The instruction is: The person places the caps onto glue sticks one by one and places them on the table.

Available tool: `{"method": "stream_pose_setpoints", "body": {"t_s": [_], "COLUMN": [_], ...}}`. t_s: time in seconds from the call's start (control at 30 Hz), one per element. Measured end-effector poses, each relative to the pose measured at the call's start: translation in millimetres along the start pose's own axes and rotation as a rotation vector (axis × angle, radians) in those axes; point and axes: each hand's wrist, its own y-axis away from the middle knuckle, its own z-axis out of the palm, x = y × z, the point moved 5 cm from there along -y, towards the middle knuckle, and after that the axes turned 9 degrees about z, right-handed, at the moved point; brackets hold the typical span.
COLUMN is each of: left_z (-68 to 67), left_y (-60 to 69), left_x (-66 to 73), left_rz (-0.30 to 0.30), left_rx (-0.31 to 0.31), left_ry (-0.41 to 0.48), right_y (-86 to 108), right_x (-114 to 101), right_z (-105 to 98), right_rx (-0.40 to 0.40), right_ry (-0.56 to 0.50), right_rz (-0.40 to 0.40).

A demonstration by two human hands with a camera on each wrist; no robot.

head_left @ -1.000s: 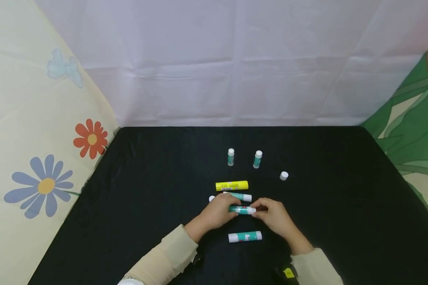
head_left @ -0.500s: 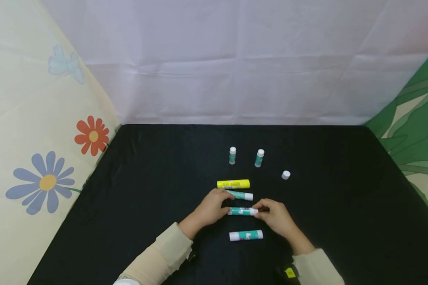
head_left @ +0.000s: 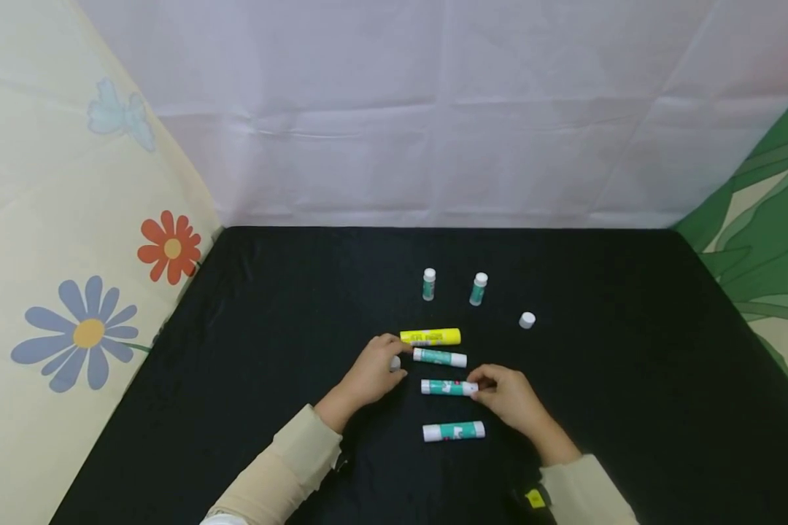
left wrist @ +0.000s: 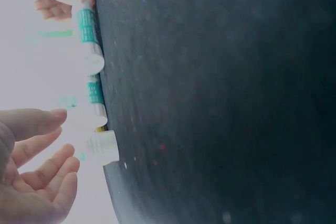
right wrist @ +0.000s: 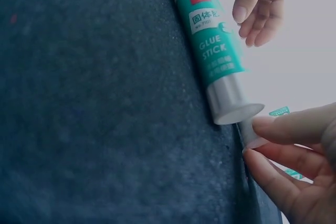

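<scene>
nearest the person, a teal-and-white cylindrical plastic glue stick [head_left: 454,432] is lying crosswise on the black-draped desk [head_left: 269,328]. just beyond, the person's right hand [head_left: 514,402] is pinching the white right end of a second teal-and-white glue stick [head_left: 445,387], whose long axis is running leftward from those fingertips toward the left hand [head_left: 370,372]. the left hand is holding thumb and fingers apart around a short white plastic cap [head_left: 395,363], which is standing left of and slightly beyond the pinched stick's free end; whether they are touching the cap is impossible to tell. farther out, a third teal-and-white stick [head_left: 440,357] and a yellow cylindrical stick [head_left: 431,337] are lying side by side, a loose white cap [head_left: 527,320] is resting to the right, and two small teal sticks with white tops [head_left: 478,289] are standing upright. compared with half a second ago, the left hand is sitting farther left, no longer covering the nearer cap or the third stick's left end; the right hand is keeping its pinch.
</scene>
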Motion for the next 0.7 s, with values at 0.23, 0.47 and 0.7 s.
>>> {"method": "stream_pose_setpoints", "body": {"t_s": [0.23,0.47,0.7], "left_z": [-0.8,1.1,3.8], "left_y": [4.1,3.5,3.1], "left_x": [-9.0,-13.0,-14.9], "left_rz": [-0.023,-0.05,-0.036], "left_rx": [-0.005,-0.028,-0.021], "left_ry": [-0.005,-0.014,-0.019], "right_y": [-0.7,-7.2,-13.4], "right_x": [-1.5,-0.8,-0.8], "right_z": [-0.2,-6.2,-16.1], "right_rx": [-0.018,-0.016,0.002], "right_ry": [0.038,0.031,0.024], "right_rz": [-0.005,0.02,0.032]}}
